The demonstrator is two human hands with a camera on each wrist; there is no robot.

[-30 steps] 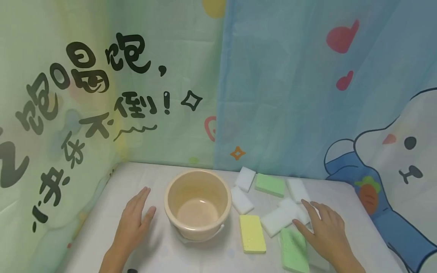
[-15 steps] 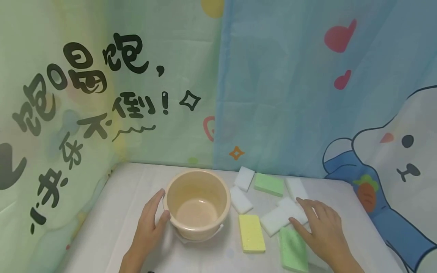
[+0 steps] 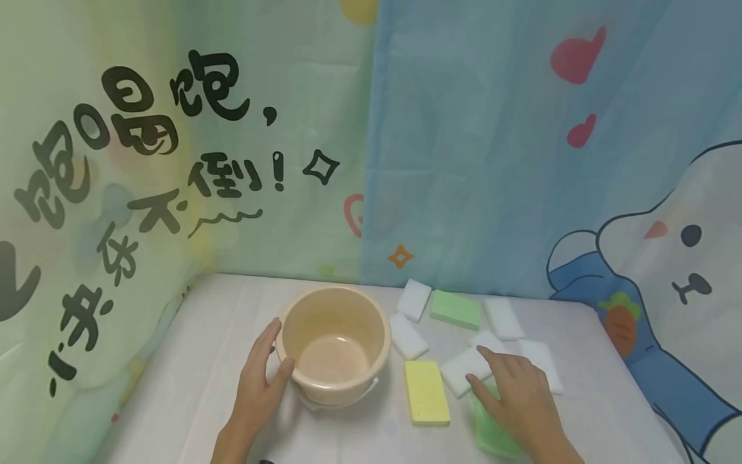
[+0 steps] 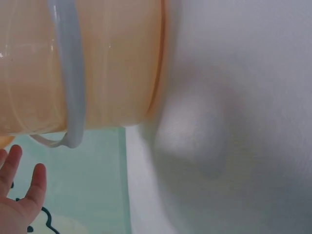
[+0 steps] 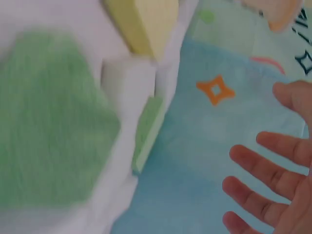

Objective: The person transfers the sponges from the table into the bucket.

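Observation:
A beige bucket [image 3: 339, 392] with a white handle [image 4: 73, 78] stands upright on the table. At its left side is my left hand [image 3: 257, 386], fingers extended near the rim; whether they touch it I cannot tell. My right hand [image 3: 518, 396] hovers with spread fingers above a green sponge [image 3: 491, 435], partly hiding it, and holds nothing. Just left of that hand lie a white sponge [image 3: 460, 372] and a yellow sponge [image 3: 426, 394]. Another white sponge [image 3: 545, 367] lies to its right.
Behind these, a second green sponge [image 3: 455, 309] and several white ones, such as the back-left white sponge [image 3: 414, 300], are scattered right of the bucket. A printed curtain [image 3: 464, 161] borders the white table [image 3: 214, 322] at the back.
My left hand has moved right, up to the bucket's side. My right hand has shifted left over the front green sponge, leaving the white sponge at right in plain sight.

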